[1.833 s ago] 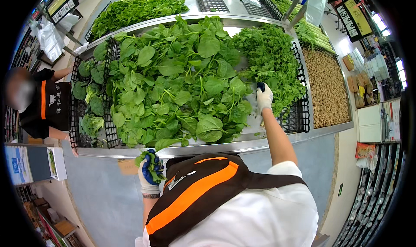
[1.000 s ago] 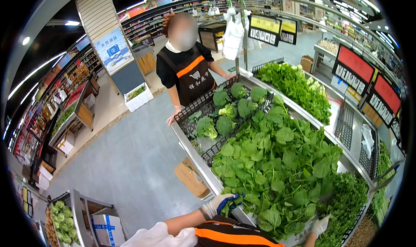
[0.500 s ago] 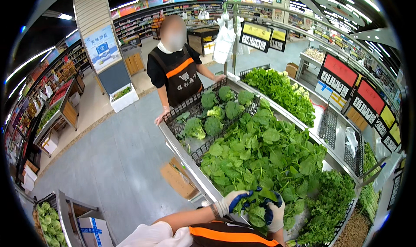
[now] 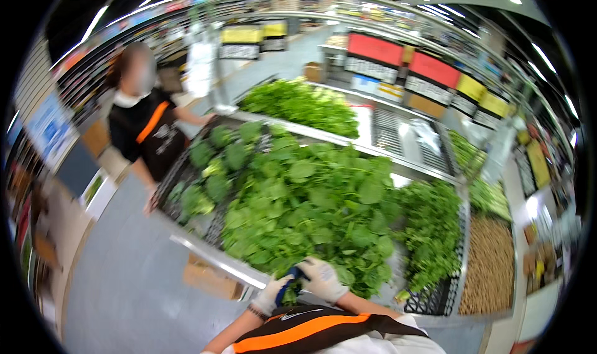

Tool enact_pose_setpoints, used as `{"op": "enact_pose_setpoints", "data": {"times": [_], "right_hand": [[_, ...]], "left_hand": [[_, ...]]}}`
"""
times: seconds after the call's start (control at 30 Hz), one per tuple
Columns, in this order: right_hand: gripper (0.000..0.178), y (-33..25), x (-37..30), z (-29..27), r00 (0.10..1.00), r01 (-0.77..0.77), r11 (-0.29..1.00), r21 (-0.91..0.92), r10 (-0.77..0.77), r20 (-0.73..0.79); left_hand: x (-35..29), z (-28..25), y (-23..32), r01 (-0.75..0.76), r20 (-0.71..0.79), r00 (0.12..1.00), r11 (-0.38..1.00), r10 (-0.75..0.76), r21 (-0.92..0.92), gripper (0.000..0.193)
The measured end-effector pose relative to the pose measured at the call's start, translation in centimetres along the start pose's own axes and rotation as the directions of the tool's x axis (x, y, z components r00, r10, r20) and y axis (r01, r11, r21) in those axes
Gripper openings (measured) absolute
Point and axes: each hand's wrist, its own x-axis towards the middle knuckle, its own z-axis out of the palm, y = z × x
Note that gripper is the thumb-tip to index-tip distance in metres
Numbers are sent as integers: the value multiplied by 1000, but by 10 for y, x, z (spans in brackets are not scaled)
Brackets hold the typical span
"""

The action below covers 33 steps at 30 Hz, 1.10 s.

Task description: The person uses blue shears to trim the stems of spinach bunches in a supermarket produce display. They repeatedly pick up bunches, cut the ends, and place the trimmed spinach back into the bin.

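My left hand [image 4: 272, 295], in a white glove with a blue palm, is closed round a small bunch of leafy greens [image 4: 290, 293] just in front of my apron. My right hand [image 4: 324, 279], gloved the same way, meets it from the right with its fingers curled in at the same bunch. Between the gloves only a few dark leaves show; motion blur and the fingers hide the rest. Just beyond both hands spreads a broad heap of loose spinach-like greens [image 4: 311, 195] on the metal display stand [image 4: 239, 268].
Broccoli [image 4: 217, 186] fills a black crate at the left, where a co-worker [image 4: 152, 124] rests both hands on the stand. Frilly herbs [image 4: 429, 229] and a bin of brown peanut-like pieces [image 4: 488, 267] lie right. Behind are lettuce-like greens [image 4: 298, 108] and hanging price signs [image 4: 373, 57].
The view has swung right, so the stand and co-worker appear further left. My hands have drawn closer to my apron with the bunch, and my right hand now lies over its top.
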Motion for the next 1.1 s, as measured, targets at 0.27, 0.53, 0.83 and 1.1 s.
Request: {"op": "enact_pose_setpoints", "data": {"times": [0.27, 0.53, 0.83, 1.1], "right_hand": [[59, 9, 8, 12, 978, -209, 951, 227, 197, 74], [68, 20, 35, 16, 925, -207, 901, 381, 53, 377], [66, 59, 21, 65, 926, -155, 988, 2, 144, 350], [91, 85, 95, 133, 855, 126, 895, -428, 120, 504]], "left_hand": [[38, -8, -3, -84, -28, 996, 991, 87, 107, 25], [35, -57, 21, -168, 14, 985, 929, 173, 329, 28], [-18, -127, 18, -98, -97, 992, 972, 79, -214, 20], [-46, -136, 24, -170, -247, 961, 969, 123, -180, 12]]}}
